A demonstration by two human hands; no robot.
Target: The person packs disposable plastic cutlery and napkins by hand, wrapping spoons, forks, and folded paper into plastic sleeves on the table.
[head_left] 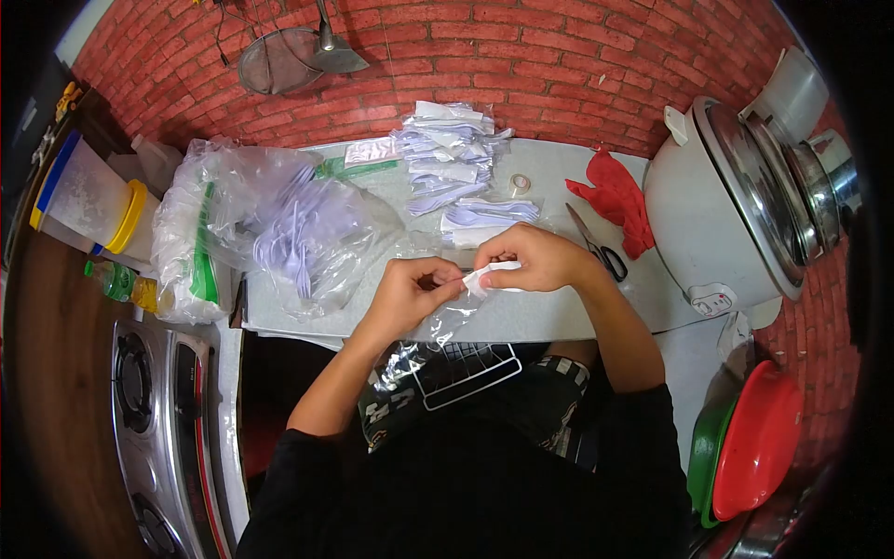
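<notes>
In the head view, my left hand (414,291) is closed in a pinch at the edge of a clear plastic bag (445,324), which hangs down over the table's front edge. Just to its right, my right hand (535,259) pinches a folded white tissue (478,279) close to the bag's edge; whether the tissue is partly inside cannot be made out. Beyond my hands lies a clear packet of white plastic forks (494,212). A stack of similar packets with forks and white tissues (449,158) rests farther back.
At left, a large clear bag holds loose forks (293,233). Black-handled scissors (601,247), a tape roll (520,184) and a red cloth (615,196) lie to the right, beside a big rice cooker (689,205). A gas stove (158,419) stands at lower left.
</notes>
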